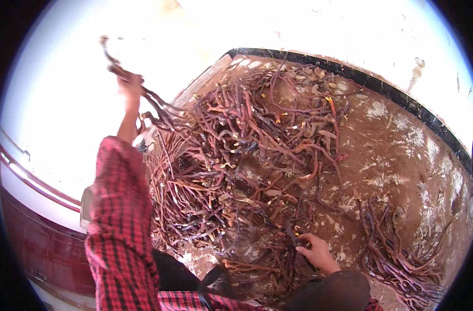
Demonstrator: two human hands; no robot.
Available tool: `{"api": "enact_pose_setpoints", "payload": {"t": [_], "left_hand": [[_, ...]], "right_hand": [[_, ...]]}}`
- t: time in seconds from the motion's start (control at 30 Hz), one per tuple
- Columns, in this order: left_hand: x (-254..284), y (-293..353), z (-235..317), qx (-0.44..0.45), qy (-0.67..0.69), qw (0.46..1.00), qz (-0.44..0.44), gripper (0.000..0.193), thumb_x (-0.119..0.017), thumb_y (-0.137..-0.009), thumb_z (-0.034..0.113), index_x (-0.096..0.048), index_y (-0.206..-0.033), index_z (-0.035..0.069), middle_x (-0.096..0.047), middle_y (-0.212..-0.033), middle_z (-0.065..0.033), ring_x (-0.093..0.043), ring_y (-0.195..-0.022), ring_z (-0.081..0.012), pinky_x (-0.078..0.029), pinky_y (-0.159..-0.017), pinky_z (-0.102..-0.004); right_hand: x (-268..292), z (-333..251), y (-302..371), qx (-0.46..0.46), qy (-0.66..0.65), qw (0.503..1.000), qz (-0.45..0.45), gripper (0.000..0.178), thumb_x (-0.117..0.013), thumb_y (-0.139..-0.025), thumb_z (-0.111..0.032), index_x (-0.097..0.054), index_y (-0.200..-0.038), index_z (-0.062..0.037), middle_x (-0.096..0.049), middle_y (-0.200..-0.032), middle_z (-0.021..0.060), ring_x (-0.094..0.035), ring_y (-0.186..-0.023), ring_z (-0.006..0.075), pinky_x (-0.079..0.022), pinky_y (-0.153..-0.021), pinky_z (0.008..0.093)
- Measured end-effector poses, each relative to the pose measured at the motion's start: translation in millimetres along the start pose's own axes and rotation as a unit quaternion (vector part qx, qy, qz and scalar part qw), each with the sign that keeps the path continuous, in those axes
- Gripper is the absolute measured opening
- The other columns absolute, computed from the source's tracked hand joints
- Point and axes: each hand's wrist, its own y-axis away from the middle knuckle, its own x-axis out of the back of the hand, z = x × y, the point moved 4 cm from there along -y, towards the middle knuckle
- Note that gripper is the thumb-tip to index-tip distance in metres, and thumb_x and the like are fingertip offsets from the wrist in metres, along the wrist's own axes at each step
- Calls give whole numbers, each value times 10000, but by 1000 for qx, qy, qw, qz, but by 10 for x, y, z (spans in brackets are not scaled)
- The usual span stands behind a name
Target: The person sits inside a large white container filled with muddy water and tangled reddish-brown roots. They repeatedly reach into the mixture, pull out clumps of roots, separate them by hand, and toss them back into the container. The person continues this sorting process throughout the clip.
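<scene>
My left hand [130,89] is raised at the upper left, blurred by motion, and closed around a few long brown roots [161,115]. They stick out on both sides of the fist, the lower ends hanging by the edge of the large root pile [236,124]. Low down near the front of the pile is my right hand [319,254], its thumb and fingers drawn together beside a dark root [291,233] with yellow spots at its end. What lies in those fingers is partly hidden, and I cannot make it out.
A smaller bundle of reddish roots [397,254] lies on the dirt-covered floor [371,155] at the right. Behind the pile runs a black skirting strip [392,88] under a white wall [350,26]. Dark red panelling [39,243] stands at the far left.
</scene>
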Motion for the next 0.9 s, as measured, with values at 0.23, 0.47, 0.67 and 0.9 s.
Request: {"api": "enact_pose_setpoints", "payload": {"t": [0.23,0.47,0.67,0.9], "left_hand": [[173,-320,1792,-21,199,969,-148,229,-545,-922,232,-539,-977,10,-597,-751,-69,-609,-668,-165,-499,-644,-285],[-1054,1781,2058,240,353,728,-537,317,-603,-901,232,-499,-1137,48,-577,-758,-40,-603,-587,-137,-529,-513,-269],[-1454,3292,1899,411,435,583,-549,268,-589,-916,203,-500,-1129,65,-633,-898,-94,-616,-828,-203,-520,-750,-345],[-1478,3679,1664,381,456,564,-573,304,-592,-920,240,-499,-1152,67,-613,-978,-91,-603,-888,-192,-486,-792,-331]], "right_hand": [[684,-720,-200,171,-127,966,146,376,-698,-812,-170,-568,-1140,-39,-593,-1129,106,-557,-1039,205,-433,-890,329],[1347,-1617,-35,270,-311,893,180,421,-658,-861,-198,-523,-1205,4,-582,-1135,83,-540,-1063,158,-430,-880,301],[790,-1486,-319,159,-412,894,78,430,-629,-891,-233,-503,-1230,0,-581,-1135,66,-523,-1067,146,-402,-930,311],[420,-987,-455,100,-368,924,38,411,-597,-924,-241,-499,-1221,25,-598,-1030,46,-547,-939,106,-447,-836,286]]}}
